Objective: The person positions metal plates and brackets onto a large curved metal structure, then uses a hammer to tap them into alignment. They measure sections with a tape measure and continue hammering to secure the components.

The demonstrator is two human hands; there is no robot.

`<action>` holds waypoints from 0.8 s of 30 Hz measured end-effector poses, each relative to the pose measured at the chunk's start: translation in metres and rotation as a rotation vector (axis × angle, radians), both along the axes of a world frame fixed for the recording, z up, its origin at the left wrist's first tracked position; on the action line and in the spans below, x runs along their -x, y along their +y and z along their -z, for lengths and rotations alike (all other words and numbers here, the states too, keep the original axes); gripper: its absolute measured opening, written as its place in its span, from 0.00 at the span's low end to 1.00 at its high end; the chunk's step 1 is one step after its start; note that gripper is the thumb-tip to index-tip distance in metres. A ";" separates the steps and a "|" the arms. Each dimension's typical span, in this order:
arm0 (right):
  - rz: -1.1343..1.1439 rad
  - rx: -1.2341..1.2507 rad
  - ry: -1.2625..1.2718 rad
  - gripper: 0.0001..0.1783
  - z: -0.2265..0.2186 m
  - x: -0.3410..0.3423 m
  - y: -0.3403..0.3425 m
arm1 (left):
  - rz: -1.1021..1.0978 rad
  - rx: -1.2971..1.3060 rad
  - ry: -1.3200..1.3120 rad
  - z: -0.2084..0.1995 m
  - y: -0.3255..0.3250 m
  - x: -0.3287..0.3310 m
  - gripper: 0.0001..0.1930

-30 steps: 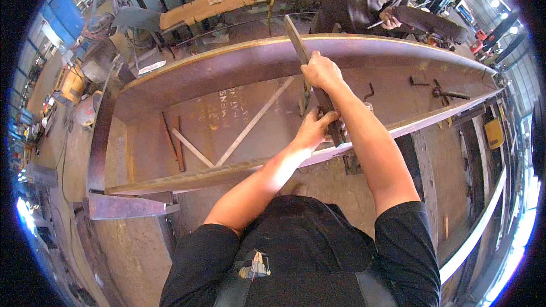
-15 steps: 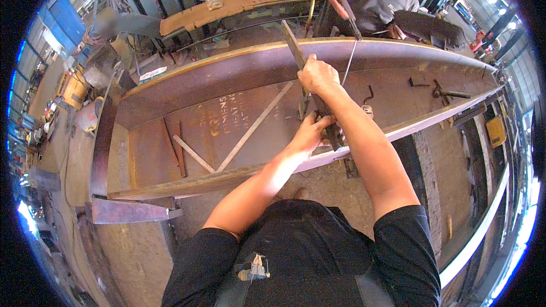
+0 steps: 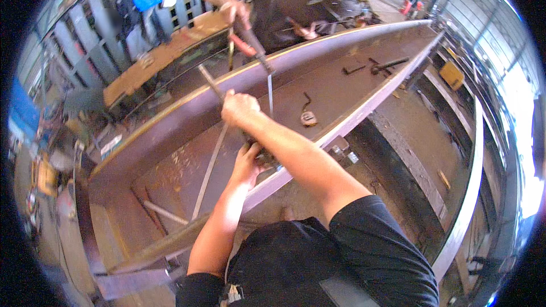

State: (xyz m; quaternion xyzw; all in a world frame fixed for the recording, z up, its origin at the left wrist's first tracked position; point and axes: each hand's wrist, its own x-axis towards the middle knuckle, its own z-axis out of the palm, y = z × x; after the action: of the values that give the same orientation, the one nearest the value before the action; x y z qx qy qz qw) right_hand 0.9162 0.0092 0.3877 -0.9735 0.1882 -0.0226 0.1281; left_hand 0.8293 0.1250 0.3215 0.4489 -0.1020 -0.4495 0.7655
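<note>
A tapered steel trough-like beam [image 3: 170, 131] stretches in front of me. Across it slants a flat metal bar [image 3: 209, 78], its upper end sticking out past my right hand [image 3: 242, 108], whose fingers are closed around it. Lower down, my left hand [image 3: 248, 164] is closed around the bar's near part, close to the beam's near wall; my right forearm and the fingers hide some of this. Just right of my right hand hangs a thin welding rod [image 3: 270, 95], clamped in a red and dark electrode holder [image 3: 250, 50] that a co-worker's hand [image 3: 236, 14] grips.
Inside the beam lie a tape measure [image 3: 308, 118], a hammer-like tool [image 3: 392, 65] and a long thin metal strip [image 3: 210, 170]. The co-worker [image 3: 278, 8] leans over the far wall. Dark metal rails [image 3: 404, 165] lie on the right, with a yellow box [image 3: 452, 75] beyond.
My view has swung, so the beam now runs up to the right. The co-worker has come further into view with the electrode holder. Both my hands still grip the bar.
</note>
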 end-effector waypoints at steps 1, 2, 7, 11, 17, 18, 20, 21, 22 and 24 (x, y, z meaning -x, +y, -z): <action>-0.014 -0.064 0.030 0.25 -0.007 0.002 0.002 | -0.032 0.004 0.019 -0.002 0.001 0.000 0.20; -0.018 -0.068 0.012 0.25 -0.001 0.000 0.001 | -0.023 -0.002 0.026 0.000 0.002 -0.002 0.20; -0.012 -0.051 -0.040 0.19 -0.002 -0.001 0.007 | 0.017 0.037 -0.023 0.025 0.008 -0.013 0.22; -0.016 -0.064 -0.009 0.22 -0.005 0.003 0.005 | 0.028 -0.002 -0.023 0.012 0.008 -0.010 0.19; -0.013 -0.085 -0.029 0.19 -0.005 0.006 0.008 | -0.001 0.016 -0.046 0.007 0.008 -0.006 0.16; -0.022 -0.077 -0.034 0.20 -0.003 0.004 0.007 | -0.002 0.014 -0.049 0.006 0.008 -0.006 0.17; -0.041 -0.062 -0.041 0.22 0.001 0.002 0.004 | 0.016 0.013 -0.065 0.006 0.008 -0.007 0.18; -0.047 -0.049 -0.040 0.22 0.003 0.000 0.003 | 0.035 0.014 -0.076 0.009 0.008 -0.010 0.18; -0.053 -0.036 -0.039 0.23 0.004 -0.001 0.001 | 0.054 0.017 -0.088 0.012 0.008 -0.010 0.18; -0.082 -0.019 -0.038 0.24 0.006 -0.004 0.003 | -0.016 0.016 0.050 0.009 0.013 -0.002 0.19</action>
State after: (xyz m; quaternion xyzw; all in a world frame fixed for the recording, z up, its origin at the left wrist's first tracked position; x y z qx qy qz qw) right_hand 0.9203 0.0127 0.3814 -0.9785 0.1459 -0.0340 0.1419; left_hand 0.8311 0.1380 0.3126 0.4320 -0.0826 -0.4536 0.7751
